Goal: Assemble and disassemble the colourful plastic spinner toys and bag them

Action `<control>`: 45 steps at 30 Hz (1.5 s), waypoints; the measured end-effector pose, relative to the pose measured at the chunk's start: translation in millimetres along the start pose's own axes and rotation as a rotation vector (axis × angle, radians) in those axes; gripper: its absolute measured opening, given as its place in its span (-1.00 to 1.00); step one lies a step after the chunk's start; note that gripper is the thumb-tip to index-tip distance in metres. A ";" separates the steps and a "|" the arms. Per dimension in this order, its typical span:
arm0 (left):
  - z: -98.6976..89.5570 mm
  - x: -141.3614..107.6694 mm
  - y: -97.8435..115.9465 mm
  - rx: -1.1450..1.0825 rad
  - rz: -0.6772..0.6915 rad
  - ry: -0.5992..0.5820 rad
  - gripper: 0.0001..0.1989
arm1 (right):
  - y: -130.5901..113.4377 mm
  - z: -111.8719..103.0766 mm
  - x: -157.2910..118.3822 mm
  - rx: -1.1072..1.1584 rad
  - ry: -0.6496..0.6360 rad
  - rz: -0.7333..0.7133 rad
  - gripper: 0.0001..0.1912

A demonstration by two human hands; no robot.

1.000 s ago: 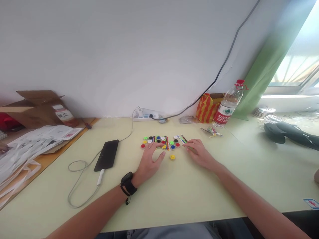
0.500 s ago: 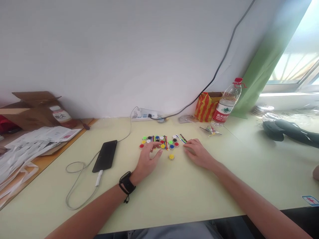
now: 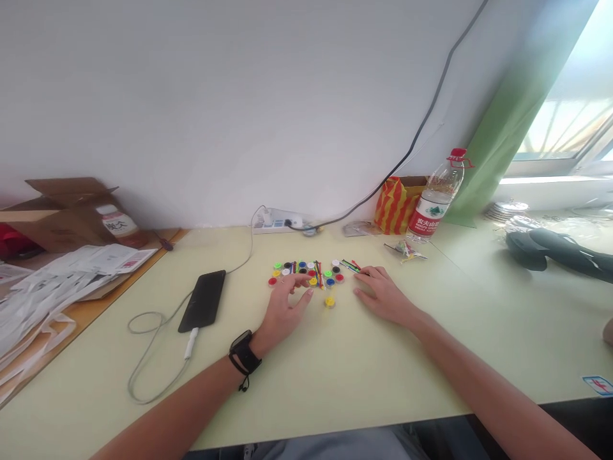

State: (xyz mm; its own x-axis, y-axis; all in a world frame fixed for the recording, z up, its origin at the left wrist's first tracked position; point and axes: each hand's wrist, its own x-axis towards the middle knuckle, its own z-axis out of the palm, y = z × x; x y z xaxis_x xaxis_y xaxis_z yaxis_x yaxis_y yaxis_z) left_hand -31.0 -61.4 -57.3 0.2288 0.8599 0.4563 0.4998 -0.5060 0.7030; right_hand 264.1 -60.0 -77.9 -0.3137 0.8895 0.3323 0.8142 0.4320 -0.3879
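Note:
My left hand (image 3: 283, 308), with a black watch (image 3: 245, 352) on the wrist, rests on the table with thumb and fingers apart. Its fingertips are beside a yellow round cap-like piece (image 3: 313, 281) and partly cover the coloured pieces behind. At the right of the group, my right hand (image 3: 383, 295) has its thumb apart from its fingers. Those fingertips touch the near ends of several thin coloured strips (image 3: 350, 265). Another bundle of strips (image 3: 319, 273) lies among the round pieces. Between my hands sits a lone yellow round piece (image 3: 329, 302).
A black phone (image 3: 203, 300) with a white cable lies to the left. Behind are a power strip (image 3: 278, 221), a red-and-yellow bag (image 3: 393, 207) and a water bottle (image 3: 432, 203). White packets (image 3: 90, 275) lie far left; a dark handheld device (image 3: 550, 249) lies right.
The strips at my right fingertips have turned to lie more sideways, and a red one now shows among them. My left hand has stayed almost still.

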 end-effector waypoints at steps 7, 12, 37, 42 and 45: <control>-0.9 0.4 1.8 0.015 0.016 0.012 -0.77 | -0.6 0.2 2.2 0.066 0.063 0.037 -0.73; -2.0 0.6 3.3 0.013 0.019 0.018 -0.78 | 2.7 0.0 7.4 0.264 0.215 0.080 -0.73; -1.7 -2.2 5.4 0.051 0.015 -0.056 -0.85 | -8.0 -8.0 5.7 0.244 0.058 0.044 -0.74; -1.6 -2.5 4.3 0.043 0.016 -0.073 -0.86 | -9.8 -9.2 5.6 0.244 0.042 0.025 -0.75; -2.2 -2.1 4.7 0.043 0.012 -0.062 -0.86 | -10.1 -8.1 5.7 0.239 0.042 0.019 -0.76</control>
State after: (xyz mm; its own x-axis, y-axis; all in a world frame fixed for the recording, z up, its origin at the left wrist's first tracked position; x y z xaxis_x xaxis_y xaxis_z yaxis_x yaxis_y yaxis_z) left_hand -30.9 -65.7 -53.7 0.2858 0.8569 0.4290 0.5317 -0.5143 0.6729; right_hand 258.1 -60.5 -65.1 -0.2745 0.8931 0.3564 0.6797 0.4424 -0.5851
